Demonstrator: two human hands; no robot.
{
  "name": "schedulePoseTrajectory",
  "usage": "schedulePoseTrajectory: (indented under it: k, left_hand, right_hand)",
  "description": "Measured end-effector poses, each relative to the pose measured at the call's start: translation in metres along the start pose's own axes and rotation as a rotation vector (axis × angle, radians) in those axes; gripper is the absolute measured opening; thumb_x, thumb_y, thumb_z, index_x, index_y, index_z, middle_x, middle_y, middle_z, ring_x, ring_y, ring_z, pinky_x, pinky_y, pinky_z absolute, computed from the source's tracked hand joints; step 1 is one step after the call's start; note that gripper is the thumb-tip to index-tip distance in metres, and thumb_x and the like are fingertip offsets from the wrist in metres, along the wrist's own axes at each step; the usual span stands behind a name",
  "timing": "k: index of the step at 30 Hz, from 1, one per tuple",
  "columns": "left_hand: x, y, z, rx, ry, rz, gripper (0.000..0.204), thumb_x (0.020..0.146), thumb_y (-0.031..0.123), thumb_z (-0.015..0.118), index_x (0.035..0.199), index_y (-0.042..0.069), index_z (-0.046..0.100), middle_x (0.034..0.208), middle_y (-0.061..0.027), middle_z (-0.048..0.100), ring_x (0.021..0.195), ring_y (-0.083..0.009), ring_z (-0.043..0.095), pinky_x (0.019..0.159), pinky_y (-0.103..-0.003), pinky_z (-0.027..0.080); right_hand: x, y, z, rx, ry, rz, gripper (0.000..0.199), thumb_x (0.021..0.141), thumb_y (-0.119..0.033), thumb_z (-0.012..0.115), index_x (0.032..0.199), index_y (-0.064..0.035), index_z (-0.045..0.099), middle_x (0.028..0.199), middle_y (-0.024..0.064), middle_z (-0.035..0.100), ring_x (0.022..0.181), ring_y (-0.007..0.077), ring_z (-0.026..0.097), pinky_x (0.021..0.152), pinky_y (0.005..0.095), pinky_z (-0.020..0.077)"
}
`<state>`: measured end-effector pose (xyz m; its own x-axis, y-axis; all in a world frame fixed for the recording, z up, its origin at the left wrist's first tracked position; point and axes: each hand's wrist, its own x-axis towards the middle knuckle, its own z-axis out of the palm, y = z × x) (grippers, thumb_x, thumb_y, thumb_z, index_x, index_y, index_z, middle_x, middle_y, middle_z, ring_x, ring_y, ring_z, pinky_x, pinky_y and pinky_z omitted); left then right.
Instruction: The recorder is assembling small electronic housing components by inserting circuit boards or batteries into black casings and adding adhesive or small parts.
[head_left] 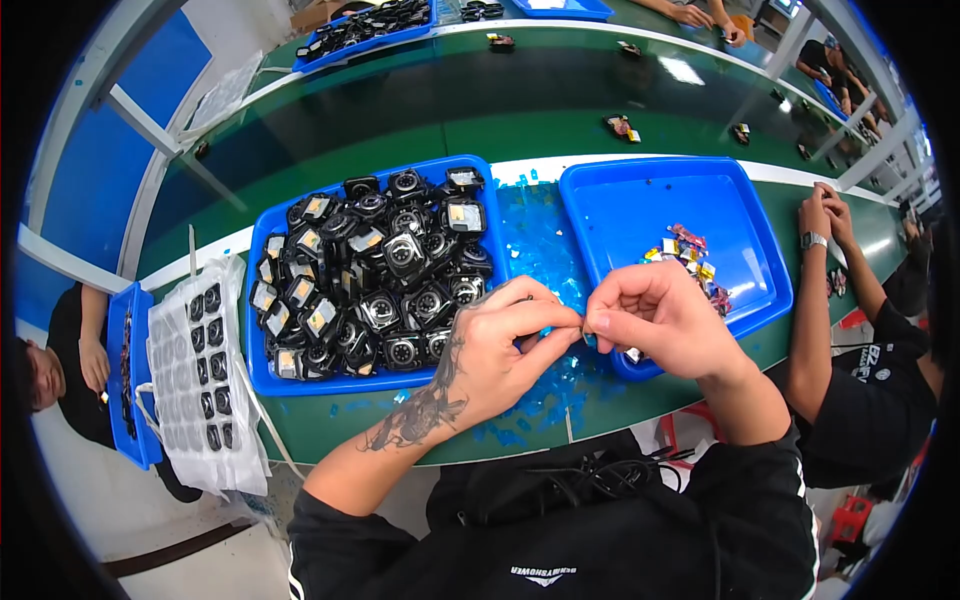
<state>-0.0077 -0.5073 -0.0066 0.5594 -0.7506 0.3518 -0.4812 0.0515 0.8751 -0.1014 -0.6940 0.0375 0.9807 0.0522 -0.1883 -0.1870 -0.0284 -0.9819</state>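
Note:
My left hand (pixel 508 345), with a tattooed wrist, and my right hand (pixel 660 318) meet above the table's near edge, fingertips almost touching. Both are closed in a pinch around something tiny, mostly covered by the fingers; only a bluish bit shows below the right fingertips. To the left, a blue tray (pixel 318 388) is heaped with black watch-like housings (pixel 403 254), square with round, silver-ringed centres. Partly behind my right hand stands a second blue tray (pixel 752 200), with a small pile of electronic parts (pixel 686 243) in red, yellow and white.
Blue film scraps (pixel 540 245) litter the green table between the trays. A white moulded sheet (pixel 180 385) of black housings lies left. Beyond runs a green conveyor belt (pixel 450 115) carrying scattered small parts. Co-workers sit at right (pixel 850 360) and left (pixel 70 350); another's hands (pixel 700 15) show at the back.

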Motion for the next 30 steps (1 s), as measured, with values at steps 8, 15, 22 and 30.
schedulePoseTrajectory:
  k: [8, 15, 22, 30]
  left_hand:
    - [0.001, 0.005, -0.004, -0.125, -0.044, -0.110, 0.009, 0.079, 0.004, 0.071, 0.087, 0.002, 0.069, 0.083, -0.0045, 0.062, 0.058, -0.0068, 0.052, 0.052, -0.023, 0.042]
    - [0.000, 0.002, -0.003, -0.105, -0.071, -0.055, 0.010, 0.080, 0.005, 0.072, 0.089, 0.003, 0.069, 0.085, -0.0050, 0.063, 0.061, -0.0087, 0.055, 0.055, -0.024, 0.044]
    - [-0.003, 0.003, 0.003, 0.127, 0.054, 0.072, 0.010, 0.079, -0.002, 0.072, 0.089, 0.002, 0.071, 0.087, -0.0051, 0.063, 0.065, -0.0079, 0.057, 0.054, -0.022, 0.045]
    - [-0.002, -0.007, 0.002, -0.220, 0.182, -0.166, 0.008, 0.082, 0.004, 0.071, 0.089, -0.001, 0.068, 0.084, -0.0038, 0.064, 0.068, -0.0075, 0.058, 0.061, -0.022, 0.046]
  right_hand:
    - [-0.013, -0.004, 0.007, -0.244, 0.143, -0.188, 0.009, 0.090, -0.004, 0.062, 0.092, 0.0047, 0.064, 0.082, 0.0064, 0.065, 0.078, 0.0084, 0.063, 0.065, 0.0209, 0.0510]
    - [-0.014, -0.002, 0.005, -0.164, 0.050, -0.095, 0.010, 0.092, -0.006, 0.059, 0.093, 0.0038, 0.060, 0.079, 0.0034, 0.062, 0.071, 0.0060, 0.058, 0.060, 0.0225, 0.0482]
    - [0.005, 0.011, 0.010, -0.472, 0.290, -0.202, 0.008, 0.091, -0.008, 0.058, 0.089, -0.0010, 0.056, 0.076, 0.0068, 0.058, 0.064, 0.0135, 0.057, 0.057, 0.0285, 0.0462]
    - [0.018, 0.015, 0.012, -1.291, 0.345, -0.404, 0.013, 0.080, -0.012, 0.068, 0.085, -0.0057, 0.059, 0.079, 0.0092, 0.058, 0.072, 0.0252, 0.061, 0.061, 0.0372, 0.0488]
